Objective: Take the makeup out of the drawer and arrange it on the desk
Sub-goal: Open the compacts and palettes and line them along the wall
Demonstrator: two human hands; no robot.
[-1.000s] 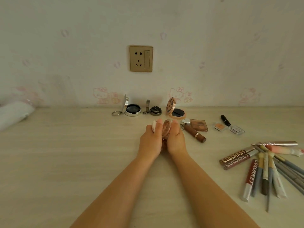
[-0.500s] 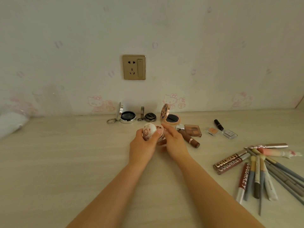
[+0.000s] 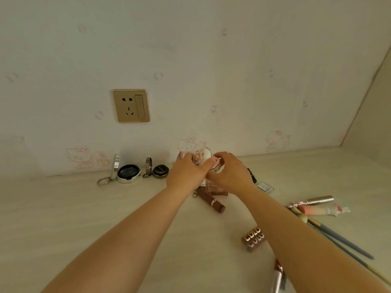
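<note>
We are at the arranging step: our left hand (image 3: pixel 186 172) grips the white patterned lid of a round compact (image 3: pixel 203 157), our right hand (image 3: pixel 230 173) grips its pink base, both held up over the tabletop (image 3: pixel 63 218), to the right of the wall socket (image 3: pixel 131 105) and below it. Next, we judge, it wants setting down open beside the open silver compact (image 3: pixel 127 173)

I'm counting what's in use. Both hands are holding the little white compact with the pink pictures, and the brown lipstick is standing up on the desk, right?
Not quite: the head view shows the brown lipstick lying flat on the desk, not standing. Both the left hand and right hand do hold the white compact.
</note>
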